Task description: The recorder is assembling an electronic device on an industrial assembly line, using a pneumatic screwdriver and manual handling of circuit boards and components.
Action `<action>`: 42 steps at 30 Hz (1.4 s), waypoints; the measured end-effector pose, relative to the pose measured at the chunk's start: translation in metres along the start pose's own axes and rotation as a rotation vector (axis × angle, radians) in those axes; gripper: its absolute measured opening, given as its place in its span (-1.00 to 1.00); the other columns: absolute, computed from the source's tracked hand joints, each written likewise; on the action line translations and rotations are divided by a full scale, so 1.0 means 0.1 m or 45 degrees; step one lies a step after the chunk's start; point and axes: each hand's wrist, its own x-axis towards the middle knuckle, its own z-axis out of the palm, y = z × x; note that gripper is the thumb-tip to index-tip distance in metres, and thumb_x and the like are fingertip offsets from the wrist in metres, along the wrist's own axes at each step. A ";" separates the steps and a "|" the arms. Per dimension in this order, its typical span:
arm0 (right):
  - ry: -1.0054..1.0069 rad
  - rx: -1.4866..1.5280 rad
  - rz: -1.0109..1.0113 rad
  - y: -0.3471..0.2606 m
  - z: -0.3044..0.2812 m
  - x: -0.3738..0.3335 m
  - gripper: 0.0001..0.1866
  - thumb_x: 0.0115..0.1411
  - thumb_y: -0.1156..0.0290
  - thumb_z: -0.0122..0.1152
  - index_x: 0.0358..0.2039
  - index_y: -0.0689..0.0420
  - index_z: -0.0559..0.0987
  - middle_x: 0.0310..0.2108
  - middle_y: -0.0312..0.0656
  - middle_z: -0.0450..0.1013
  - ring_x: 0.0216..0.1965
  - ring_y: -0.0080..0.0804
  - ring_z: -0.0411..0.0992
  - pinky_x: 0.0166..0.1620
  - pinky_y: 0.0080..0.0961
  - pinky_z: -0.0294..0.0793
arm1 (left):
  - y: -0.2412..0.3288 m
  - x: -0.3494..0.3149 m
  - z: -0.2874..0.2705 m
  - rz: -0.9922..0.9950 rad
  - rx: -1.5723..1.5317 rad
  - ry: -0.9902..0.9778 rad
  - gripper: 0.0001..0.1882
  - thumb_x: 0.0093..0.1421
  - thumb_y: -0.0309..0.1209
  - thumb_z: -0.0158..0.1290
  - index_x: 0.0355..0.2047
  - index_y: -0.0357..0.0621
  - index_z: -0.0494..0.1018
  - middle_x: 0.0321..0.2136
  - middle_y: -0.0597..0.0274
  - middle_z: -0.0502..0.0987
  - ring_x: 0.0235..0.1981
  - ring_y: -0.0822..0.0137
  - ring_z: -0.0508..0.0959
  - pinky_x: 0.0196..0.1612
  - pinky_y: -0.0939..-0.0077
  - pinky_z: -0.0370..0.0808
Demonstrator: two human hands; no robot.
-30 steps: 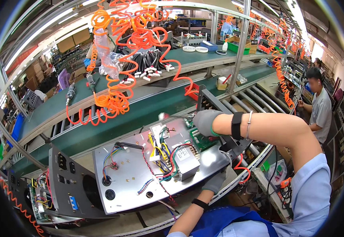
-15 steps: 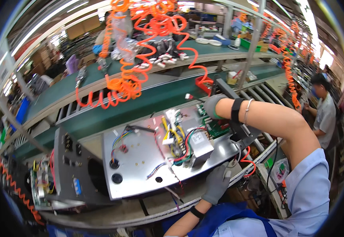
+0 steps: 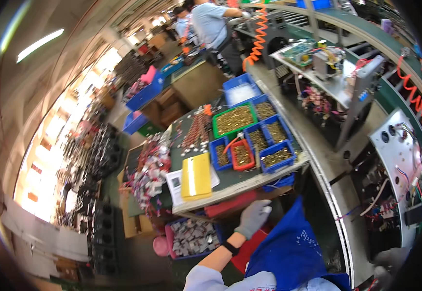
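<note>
My left hand (image 3: 253, 218), in a grey glove, hangs in front of the parts bench, its fingers loosely bent and slightly apart. Nothing shows in it. At the lower right edge, my right hand (image 3: 390, 259), also gloved, is dark and blurred. It is close to a metal chassis plate (image 3: 390, 150) with wires and boards on it; its fingers cannot be made out. Ahead of the left hand, the bench holds blue bins (image 3: 278, 158), a green bin (image 3: 214, 127) and a red bin (image 3: 243, 167), filled with small brass-coloured screws or similar hardware. A yellow folder (image 3: 196, 177) lies on papers beside them.
Below the bench is a crate (image 3: 169, 237) of small grey parts. Bundled wires (image 3: 153, 167) heap at the bench's left corner. Another chassis (image 3: 342, 80) stands on the conveyor at upper right. A co-worker (image 3: 210, 24) stands beyond. Orange coiled hoses (image 3: 259, 36) hang down.
My view has swung left from the chassis to the parts bench. The left hand has come away from the chassis edge; the right hand now sits at the lower right rim.
</note>
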 end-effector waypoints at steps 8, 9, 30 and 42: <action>0.266 1.182 0.264 0.10 1.05 1.17 -0.74 0.13 0.40 0.18 -0.27 0.36 0.55 -0.55 -0.16 0.47 -0.55 -0.50 0.48 -0.46 -0.57 0.48 | -1.81 -1.17 -1.35 -1.036 -1.034 0.922 -0.85 0.25 -0.47 0.10 -0.17 -0.16 0.54 -0.42 0.33 0.53 -0.54 0.45 0.50 -0.50 0.52 0.49; 0.209 1.141 0.205 0.08 1.02 1.35 -0.72 0.15 0.41 0.19 -0.21 0.37 0.55 -0.54 -0.15 0.51 -0.54 -0.49 0.50 -0.43 -0.55 0.50 | -1.96 -1.22 -1.46 -1.124 -1.096 1.061 -0.87 0.26 -0.47 0.08 -0.19 -0.16 0.52 -0.44 0.32 0.51 -0.60 0.44 0.46 -0.57 0.54 0.43; -0.188 1.026 0.461 -1.01 0.55 4.61 -0.70 0.32 0.37 0.12 -0.02 0.28 0.53 -0.32 -0.21 0.53 -0.34 -0.55 0.48 -0.27 -0.61 0.48 | -4.55 1.00 -3.64 -1.399 0.257 1.163 -0.01 -0.01 -0.21 0.29 0.33 -0.34 0.04 0.19 -0.25 0.34 0.17 -0.07 0.42 0.23 0.28 0.33; -0.325 0.980 0.411 -1.25 0.36 5.33 -0.66 0.31 0.32 0.17 0.00 0.27 0.52 -0.27 -0.24 0.48 -0.27 -0.54 0.43 -0.19 -0.54 0.43 | -4.05 1.25 -3.44 -1.471 0.628 1.480 -0.63 0.30 -0.20 -0.01 -0.38 -0.34 0.46 -0.44 -0.26 0.51 -0.44 -0.22 0.49 -0.33 0.00 0.38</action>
